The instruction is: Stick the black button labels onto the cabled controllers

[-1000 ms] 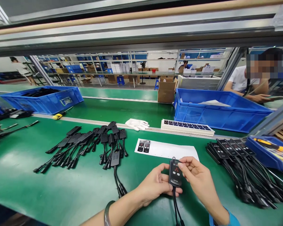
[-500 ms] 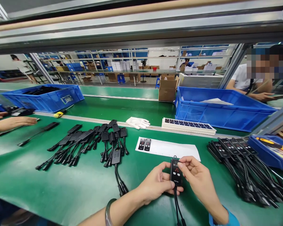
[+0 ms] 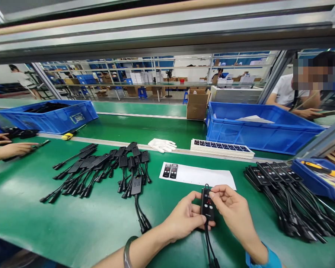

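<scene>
A black LED-style controller (image 3: 207, 214) with two cables hangs upright in front of me, bearing a dark label (image 3: 208, 201) with red marks and two pale buttons. My left hand (image 3: 188, 214) is closed round its lower left side, thumb across the bottom of the face. At the label's upper right corner, the thumb and fingertips of my right hand (image 3: 230, 206) are pinched together. Just beyond lies a white label sheet (image 3: 203, 176) with two labels at its left end. Several unlabelled controllers (image 3: 100, 160) are spread to the left; several labelled controllers (image 3: 279, 173) are piled at right.
Behind the sheet are a white glove (image 3: 162, 145) and a stack of label sheets (image 3: 222, 150). Blue bins (image 3: 257, 130) stand farther back, and a small blue tray (image 3: 315, 182) holds a yellow cutter (image 3: 321, 169). A co-worker's hands (image 3: 16, 149) are at far left.
The co-worker's blurred controller at left now lies beside the unlabelled ones, and that hand has drawn back left. My hands and the held controller keep nearly the same pose.
</scene>
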The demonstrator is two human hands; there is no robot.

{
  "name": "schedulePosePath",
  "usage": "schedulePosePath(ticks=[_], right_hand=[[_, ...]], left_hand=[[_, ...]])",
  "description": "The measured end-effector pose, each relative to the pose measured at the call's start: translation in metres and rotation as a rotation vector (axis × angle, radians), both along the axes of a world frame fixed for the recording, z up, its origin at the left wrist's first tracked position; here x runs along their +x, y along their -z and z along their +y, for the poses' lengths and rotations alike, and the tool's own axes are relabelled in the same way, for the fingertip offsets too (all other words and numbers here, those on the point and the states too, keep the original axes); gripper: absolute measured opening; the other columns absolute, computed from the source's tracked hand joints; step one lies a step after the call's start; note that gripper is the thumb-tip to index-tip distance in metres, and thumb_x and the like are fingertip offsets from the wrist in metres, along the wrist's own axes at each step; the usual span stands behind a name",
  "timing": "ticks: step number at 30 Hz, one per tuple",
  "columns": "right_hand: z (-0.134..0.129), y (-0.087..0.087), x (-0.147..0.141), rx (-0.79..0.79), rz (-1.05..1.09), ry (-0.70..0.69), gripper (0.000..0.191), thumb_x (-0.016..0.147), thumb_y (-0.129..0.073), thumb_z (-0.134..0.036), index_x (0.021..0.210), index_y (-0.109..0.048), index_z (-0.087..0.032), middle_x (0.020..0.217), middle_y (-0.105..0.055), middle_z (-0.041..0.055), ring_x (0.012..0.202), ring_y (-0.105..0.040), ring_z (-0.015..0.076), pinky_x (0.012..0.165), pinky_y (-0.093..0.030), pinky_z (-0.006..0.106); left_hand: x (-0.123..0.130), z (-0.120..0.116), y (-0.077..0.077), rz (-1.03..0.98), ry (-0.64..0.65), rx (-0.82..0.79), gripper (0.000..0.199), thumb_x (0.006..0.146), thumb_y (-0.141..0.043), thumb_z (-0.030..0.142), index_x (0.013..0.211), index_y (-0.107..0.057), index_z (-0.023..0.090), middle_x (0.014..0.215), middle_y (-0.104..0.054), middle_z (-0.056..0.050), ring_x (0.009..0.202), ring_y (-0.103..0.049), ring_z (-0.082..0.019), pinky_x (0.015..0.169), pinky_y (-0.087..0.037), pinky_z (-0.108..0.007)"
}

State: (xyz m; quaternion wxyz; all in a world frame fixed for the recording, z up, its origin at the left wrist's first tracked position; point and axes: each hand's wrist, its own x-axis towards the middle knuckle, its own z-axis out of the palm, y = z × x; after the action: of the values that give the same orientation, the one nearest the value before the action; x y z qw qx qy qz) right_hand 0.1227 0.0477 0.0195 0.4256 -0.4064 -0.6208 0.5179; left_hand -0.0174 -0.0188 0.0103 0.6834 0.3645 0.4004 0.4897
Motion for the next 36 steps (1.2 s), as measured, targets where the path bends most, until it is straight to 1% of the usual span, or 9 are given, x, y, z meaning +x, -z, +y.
schedulePosePath(ticks=[5, 10, 16, 19, 22, 24, 28, 32, 36], right_hand=[[0.003, 0.000, 0.002, 0.009, -0.028, 0.026, 0.030, 0.070, -0.069, -0.044, 0.080, -0.060, -0.017, 0.060, -0.054, -0.0012, 0.053, -0.051, 0.0127, 0.047, -0.043, 0.022], [0.016, 0.010, 0.005, 0.058, -0.147, 0.007, 0.034, 0.071, -0.067, -0.045, 0.091, -0.060, -0.018, 0.059, -0.045, -0.0049, 0.052, -0.047, 0.0123, 0.048, -0.041, 0.023], [0.007, 0.028, -0.004, -0.046, -0.123, -0.291, 0.045, 0.077, -0.061, -0.038, 0.117, -0.050, -0.020, 0.095, -0.061, 0.0056, 0.084, -0.060, 0.0210, 0.066, -0.053, 0.031], [0.000, 0.032, -0.007, -0.038, -0.101, -0.363, 0.065, 0.073, -0.068, -0.031, 0.130, -0.039, -0.022, 0.116, -0.058, 0.0087, 0.096, -0.059, 0.0235, 0.077, -0.053, 0.035], [-0.002, 0.033, -0.006, -0.011, -0.062, -0.422, 0.090, 0.066, -0.076, -0.030, 0.141, -0.027, -0.024, 0.135, -0.046, 0.0099, 0.114, -0.051, 0.0263, 0.093, -0.046, 0.039], [-0.001, 0.031, -0.005, -0.031, -0.041, -0.440, 0.083, 0.074, -0.070, -0.036, 0.143, -0.025, -0.025, 0.140, -0.042, 0.0090, 0.121, -0.045, 0.0261, 0.100, -0.040, 0.041], [0.002, 0.027, -0.004, -0.031, -0.041, -0.397, 0.051, 0.092, -0.043, -0.042, 0.139, -0.037, -0.023, 0.138, -0.045, 0.0068, 0.126, -0.040, 0.0221, 0.107, -0.030, 0.040], [0.001, 0.028, -0.007, 0.044, -0.078, -0.382, 0.048, 0.092, -0.042, -0.039, 0.136, -0.040, -0.020, 0.124, -0.057, 0.0081, 0.108, -0.055, 0.0211, 0.098, -0.040, 0.037], [-0.002, 0.033, -0.009, 0.149, -0.196, -0.314, 0.046, 0.093, -0.038, -0.036, 0.136, -0.040, -0.020, 0.118, -0.059, 0.0080, 0.102, -0.058, 0.0212, 0.089, -0.047, 0.034]], left_hand=[[-0.001, -0.001, 0.002, -0.002, 0.020, 0.025, 0.048, 0.067, -0.072, 0.027, 0.101, -0.040, 0.016, 0.077, -0.067, -0.009, 0.070, -0.066, -0.018, 0.064, -0.049, -0.025], [-0.003, 0.000, 0.000, -0.033, 0.020, -0.012, 0.048, 0.064, -0.071, 0.024, 0.100, -0.041, 0.016, 0.083, -0.067, -0.010, 0.074, -0.067, -0.022, 0.066, -0.051, -0.029], [-0.008, 0.005, -0.006, -0.062, -0.055, -0.075, 0.031, 0.072, -0.058, 0.034, 0.094, -0.044, 0.016, 0.071, -0.066, -0.008, 0.065, -0.067, -0.022, 0.061, -0.052, -0.030], [-0.010, 0.007, -0.006, -0.040, -0.098, -0.073, 0.030, 0.076, -0.055, 0.039, 0.092, -0.045, 0.016, 0.072, -0.065, -0.007, 0.057, -0.064, -0.017, 0.052, -0.049, -0.024], [-0.010, 0.008, -0.007, -0.037, -0.134, -0.071, 0.032, 0.077, -0.056, 0.042, 0.092, -0.045, 0.016, 0.074, -0.065, -0.008, 0.060, -0.064, -0.017, 0.050, -0.047, -0.021], [-0.009, 0.008, -0.008, -0.035, -0.134, -0.060, 0.034, 0.078, -0.055, 0.046, 0.092, -0.045, 0.016, 0.075, -0.065, -0.008, 0.062, -0.065, -0.018, 0.054, -0.050, -0.024], [-0.007, 0.008, -0.005, 0.015, -0.119, -0.029, 0.041, 0.079, -0.055, 0.050, 0.099, -0.043, 0.017, 0.073, -0.066, -0.007, 0.063, -0.066, -0.019, 0.058, -0.052, -0.027], [-0.004, 0.008, 0.006, 0.101, -0.117, 0.037, 0.048, 0.078, -0.058, 0.054, 0.100, -0.039, 0.016, 0.067, -0.065, -0.005, 0.058, -0.065, -0.019, 0.055, -0.052, -0.027], [-0.002, 0.011, 0.010, 0.084, -0.154, 0.035, 0.050, 0.077, -0.060, 0.055, 0.101, -0.039, 0.016, 0.075, -0.067, -0.008, 0.062, -0.066, -0.021, 0.057, -0.052, -0.029]])
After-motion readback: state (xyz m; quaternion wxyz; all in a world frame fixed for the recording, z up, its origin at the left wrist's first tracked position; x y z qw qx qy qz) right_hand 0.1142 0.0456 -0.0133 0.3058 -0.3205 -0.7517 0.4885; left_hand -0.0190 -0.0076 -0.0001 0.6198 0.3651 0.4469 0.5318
